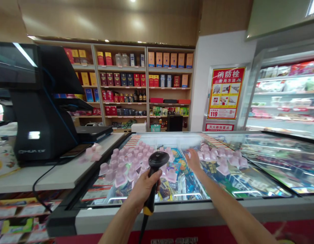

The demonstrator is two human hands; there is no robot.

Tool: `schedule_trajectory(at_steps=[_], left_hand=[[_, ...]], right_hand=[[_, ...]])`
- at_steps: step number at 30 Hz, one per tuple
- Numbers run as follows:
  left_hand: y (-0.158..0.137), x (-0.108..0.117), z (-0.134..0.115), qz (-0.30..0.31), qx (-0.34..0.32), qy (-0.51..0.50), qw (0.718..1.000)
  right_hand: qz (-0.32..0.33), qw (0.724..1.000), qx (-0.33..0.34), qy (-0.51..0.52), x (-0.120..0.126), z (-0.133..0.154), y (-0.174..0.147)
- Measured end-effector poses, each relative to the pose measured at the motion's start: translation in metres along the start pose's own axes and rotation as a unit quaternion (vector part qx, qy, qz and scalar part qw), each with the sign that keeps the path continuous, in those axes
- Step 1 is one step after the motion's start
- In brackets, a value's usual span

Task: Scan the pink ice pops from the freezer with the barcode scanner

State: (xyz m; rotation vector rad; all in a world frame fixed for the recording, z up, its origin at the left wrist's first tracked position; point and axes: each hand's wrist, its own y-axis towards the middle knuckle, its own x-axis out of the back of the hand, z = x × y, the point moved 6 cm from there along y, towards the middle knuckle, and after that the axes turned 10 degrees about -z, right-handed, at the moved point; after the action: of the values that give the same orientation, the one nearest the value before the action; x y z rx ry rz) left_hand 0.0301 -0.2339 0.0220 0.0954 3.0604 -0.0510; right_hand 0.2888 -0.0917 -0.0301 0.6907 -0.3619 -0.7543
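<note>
My left hand (146, 189) is wrapped around the handle of a black barcode scanner (158, 159) with a yellow ring near its base. A cable hangs down from the scanner. Under and beside it, many small pink plastic cups (132, 156) lie in a group on the glass lid of a chest freezer. My right hand (193, 160) reaches forward over the glass, between that group and a second group of pink cups (224, 154) to the right. Its fingers are blurred, and whether they hold a cup cannot be made out.
The chest freezer (116, 214) spans the front, with packaged goods under its glass. On the left counter (57, 179) stand a black checkout machine (42, 118) and a few pink cups (92, 152). Behind are shelves of boxes (126, 79), a red sign (226, 93) and a refrigerated display (286, 91).
</note>
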Motion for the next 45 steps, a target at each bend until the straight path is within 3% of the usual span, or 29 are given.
schedule_trajectory(at_steps=[7,10,13,15,17,19,27,35,42,45], left_hand=[[-0.022,0.001,-0.004,0.009,-0.020,-0.004,1.000],[-0.033,0.001,-0.005,0.024,-0.021,-0.003,0.999],[-0.045,0.002,-0.009,0.012,-0.034,-0.009,0.999],[-0.052,0.003,-0.012,0.006,-0.038,-0.014,0.999],[-0.057,0.000,-0.016,0.008,-0.040,-0.015,0.999],[-0.061,-0.004,-0.019,0.015,-0.046,-0.016,0.999],[-0.062,-0.017,-0.014,0.071,-0.019,-0.008,0.997],[-0.062,-0.016,-0.014,0.083,-0.032,0.010,0.996],[-0.052,-0.011,-0.012,0.057,-0.026,0.011,0.998],[-0.044,-0.004,-0.009,0.033,-0.028,0.004,0.999]], right_hand=[[0.196,0.976,-0.045,0.080,-0.010,0.055,-0.071],[0.232,0.964,-0.060,0.112,-0.015,0.063,-0.089],[0.192,0.961,-0.123,0.158,-0.015,0.057,-0.086],[0.135,0.941,-0.221,0.217,-0.010,0.043,-0.077],[0.069,0.889,-0.332,0.306,-0.003,0.027,-0.068],[0.025,0.836,-0.400,0.375,0.003,0.016,-0.059],[-0.029,0.741,-0.482,0.467,0.015,-0.002,-0.049],[-0.020,0.774,-0.450,0.444,0.008,-0.004,-0.043],[-0.049,0.857,-0.375,0.350,0.029,-0.012,-0.034],[-0.083,0.940,-0.273,0.189,0.058,-0.018,-0.027]])
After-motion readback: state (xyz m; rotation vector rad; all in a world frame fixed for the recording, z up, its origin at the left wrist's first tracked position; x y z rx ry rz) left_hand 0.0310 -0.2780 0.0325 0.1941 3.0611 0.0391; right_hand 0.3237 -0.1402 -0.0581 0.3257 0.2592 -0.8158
